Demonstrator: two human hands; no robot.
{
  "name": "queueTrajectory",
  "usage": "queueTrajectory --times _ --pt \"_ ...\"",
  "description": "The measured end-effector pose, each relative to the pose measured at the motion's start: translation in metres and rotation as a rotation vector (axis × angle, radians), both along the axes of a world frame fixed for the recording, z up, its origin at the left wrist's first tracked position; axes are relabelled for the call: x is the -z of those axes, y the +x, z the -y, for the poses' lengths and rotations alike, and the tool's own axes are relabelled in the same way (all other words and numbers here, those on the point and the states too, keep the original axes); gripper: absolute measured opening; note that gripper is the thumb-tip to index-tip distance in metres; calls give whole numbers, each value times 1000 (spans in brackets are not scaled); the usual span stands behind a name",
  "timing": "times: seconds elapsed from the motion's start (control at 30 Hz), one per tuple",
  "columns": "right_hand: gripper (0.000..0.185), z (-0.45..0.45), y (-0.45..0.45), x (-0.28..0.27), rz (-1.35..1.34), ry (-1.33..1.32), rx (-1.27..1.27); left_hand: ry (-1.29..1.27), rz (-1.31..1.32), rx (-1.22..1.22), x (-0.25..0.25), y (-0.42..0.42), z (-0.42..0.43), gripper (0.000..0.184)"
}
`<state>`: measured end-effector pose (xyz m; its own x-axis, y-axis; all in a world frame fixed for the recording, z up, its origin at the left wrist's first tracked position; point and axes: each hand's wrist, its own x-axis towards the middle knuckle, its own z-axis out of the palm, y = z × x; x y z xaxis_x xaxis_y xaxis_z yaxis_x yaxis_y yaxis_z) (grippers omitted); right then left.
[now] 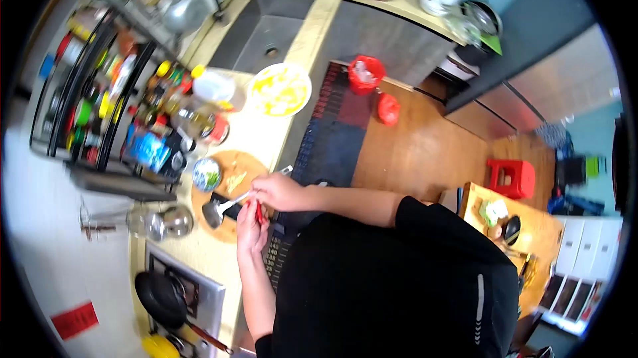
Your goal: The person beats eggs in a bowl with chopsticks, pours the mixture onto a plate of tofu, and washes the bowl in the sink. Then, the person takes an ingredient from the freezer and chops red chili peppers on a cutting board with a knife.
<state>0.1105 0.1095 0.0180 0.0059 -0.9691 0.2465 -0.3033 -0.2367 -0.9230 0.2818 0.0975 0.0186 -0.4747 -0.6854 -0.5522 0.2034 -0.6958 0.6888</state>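
My right hand (278, 192) is closed round the handle of a metal ladle (214, 214), whose bowl hangs over the round wooden cutting board (228, 230). Close beside it, my left hand (250, 230) pinches a small red thing (259, 212), too small to make out. A dark, flat piece (230, 206) lies on the board under the ladle; its kind is unclear. Pale chopped bits (235, 180) sit near the board's far edge. A small bowl (207, 174) with chopped greens and white bits stands at the board's upper left.
A white bowl (308, 93) of yellow pieces stands by the sink (247, 37). Bottles and jars (193, 122) crowd the counter beside a black rack (103, 92). A black pan (159, 299) rests on the stove (207, 305). Behind me is a wooden table (541, 241).
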Motion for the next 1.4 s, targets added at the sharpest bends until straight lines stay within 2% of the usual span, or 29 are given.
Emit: queueTrajectory --times 0.1,0.13,0.2,0.27,0.3,0.4,0.43,0.47,0.53,0.6,0.63,0.67,0.7,0.73,0.8,0.83,0.87,0.9,0.93,1.0,1.03,1.07,1.1,1.13,1.23,1.27,1.3,1.33,1.4 --pt "17 -5 -10 -1 -99 -99 66 -29 -16 58 -6 -18 3 16" --pt "23 -2 -12 8 -52 -126 117 -56 9 105 -11 -25 3 16" --pt "25 -1 -6 11 717 525 148 -136 90 209 -12 -37 4 17" --pt "21 -4 -36 3 1246 850 42 -272 196 245 -11 -55 3 18" --pt "16 -8 -47 15 1310 877 29 -228 192 269 -8 -57 7 18" --pt "17 -37 -85 75 1249 727 230 -84 62 268 -4 -59 16 22" --pt "14 -52 -105 79 1226 840 437 -32 54 174 -6 -58 16 21" --pt "12 -74 -129 125 1340 821 472 18 43 73 -5 -54 15 21" --pt "10 -100 -177 174 1076 957 733 51 -137 11 -2 -32 15 21" --pt "15 -112 -234 199 1112 878 980 12 -172 -81 -4 -14 8 20" --pt "21 -105 -265 188 1034 871 1107 23 -166 -129 -10 -7 4 20" --pt "23 -97 -298 162 902 893 1118 33 -158 -182 -13 0 0 20" --pt "21 -85 -345 214 1004 835 1123 51 -164 -226 -9 14 -4 19" --pt "24 -76 -379 175 1011 773 1106 50 -165 -265 -9 23 -7 20" --pt "27 -39 -498 290 1208 485 1008 31 -128 -362 -1 44 -20 20" --pt "27 -26 -516 231 1183 503 919 29 -75 -442 -3 46 -26 21" --pt "46 -12 -533 166 1155 518 831 -3 -89 -451 -4 52 -33 21" --pt "57 -2 -541 136 1222 568 994 -28 -118 -445 -3 56 -38 21" --pt "59 3 -561 140 1352 571 1031 -52 -141 -440 -2 61 -45 21" --pt "49 11 -534 130 936 498 1219 13 -167 -532 -4 63 -58 20" --pt "35 8 -524 151 729 445 1160 37 -122 -578 -5 61 -62 19" --pt "26 6 -495 152 336 551 1137 65 -75 -637 -5 62 -70 18" --pt "24 1 -471 178 39 467 1077 73 -89 -655 2 66 -78 17" --pt "20 -3 -403 147 -237 364 914 80 -102 -662 11 70 -84 17" --pt "14 -12 -226 120 -282 133 365 58 -88 -694 18 73 -98 16" --pt "16 -11 -182 148 -263 225 233 59 -79 -703 21 76 -101 17" --pt "18 2 -134 92 -399 58 43 66 -76 -711 23 78 -105 18" --pt "21 13 -101 86 -496 -115 -22 60 -75 -713 24 81 -108 19" --pt "31 38 -57 68 -648 -87 -252 52 -75 -711 25 86 -116 20"
